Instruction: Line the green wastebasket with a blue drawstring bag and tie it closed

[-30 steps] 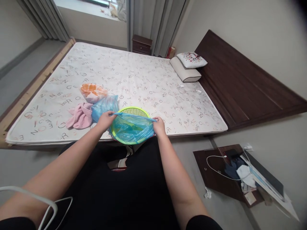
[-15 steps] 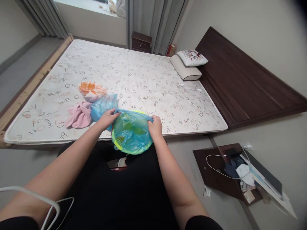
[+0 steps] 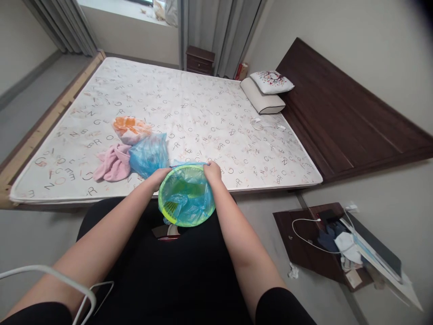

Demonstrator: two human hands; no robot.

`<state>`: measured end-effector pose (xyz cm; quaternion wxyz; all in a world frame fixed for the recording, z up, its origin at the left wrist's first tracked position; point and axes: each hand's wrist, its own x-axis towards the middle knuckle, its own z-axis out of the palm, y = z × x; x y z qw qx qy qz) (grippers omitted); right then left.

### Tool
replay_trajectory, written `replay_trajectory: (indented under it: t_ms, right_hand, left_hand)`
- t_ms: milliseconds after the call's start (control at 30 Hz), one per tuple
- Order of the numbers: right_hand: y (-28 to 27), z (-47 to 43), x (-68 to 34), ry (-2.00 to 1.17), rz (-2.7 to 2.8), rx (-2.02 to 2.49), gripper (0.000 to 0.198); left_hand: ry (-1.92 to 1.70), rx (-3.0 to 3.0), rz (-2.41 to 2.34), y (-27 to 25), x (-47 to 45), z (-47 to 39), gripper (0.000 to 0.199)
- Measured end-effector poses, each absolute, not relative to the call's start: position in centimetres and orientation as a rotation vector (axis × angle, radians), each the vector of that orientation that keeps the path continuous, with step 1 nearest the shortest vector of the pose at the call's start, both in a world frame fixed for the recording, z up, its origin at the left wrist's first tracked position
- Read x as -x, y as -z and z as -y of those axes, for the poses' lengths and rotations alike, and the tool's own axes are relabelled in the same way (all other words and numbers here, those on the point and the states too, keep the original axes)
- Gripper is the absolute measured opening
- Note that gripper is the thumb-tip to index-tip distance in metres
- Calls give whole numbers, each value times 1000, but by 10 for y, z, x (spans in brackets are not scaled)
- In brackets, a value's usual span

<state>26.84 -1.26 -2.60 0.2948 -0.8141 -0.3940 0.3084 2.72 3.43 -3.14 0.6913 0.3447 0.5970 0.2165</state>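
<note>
A round yellow-green plastic basket (image 3: 170, 213), its side slatted, rests in front of my body with its mouth facing me. A thin blue plastic bag (image 3: 194, 205) lines it and is folded over the far rim. My left hand (image 3: 160, 178) is closed on the bag's edge at the rim's upper left. Opposite, my right hand (image 3: 213, 173) grips the bag and rim at the upper right. Fingertips of both hands are partly hidden behind the rim. Beyond my left hand lies another blue plastic bag (image 3: 149, 154) on the mattress.
On the letter-printed mattress (image 3: 189, 108) lie a pink cloth (image 3: 113, 163) and an orange-and-clear plastic bag (image 3: 131, 128). Two pillows (image 3: 262, 97) sit by the dark headboard (image 3: 338, 117). A cluttered nightstand (image 3: 304, 239) stands at right. A white cable (image 3: 50, 271) crosses my left forearm.
Both hands have moved slightly down, bringing the bag's edge over the far rim of the basket. The rim now shows more plainly, and the stretched bag edge has dropped behind it.
</note>
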Motion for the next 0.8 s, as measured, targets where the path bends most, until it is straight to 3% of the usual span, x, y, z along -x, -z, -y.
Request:
replay_trajectory:
  t_ms: [100, 333, 467, 800]
  right_hand:
    - [26, 15, -281, -911, 1064, 2117, 10]
    - [26, 64, -308, -1067, 1066, 1974, 41]
    - [39, 90, -302, -1100, 922, 1634, 59]
    - [59, 114, -303, -1130, 622, 1603, 53]
  left_hand:
    - [-472, -679, -1328, 36, -22, -32, 20]
    - [-492, -503, -1289, 42, -14, -21, 17]
    - [-532, -461, -1312, 48, -15, -15, 23]
    - [-577, -568, -1329, 53, -1, -10, 23]
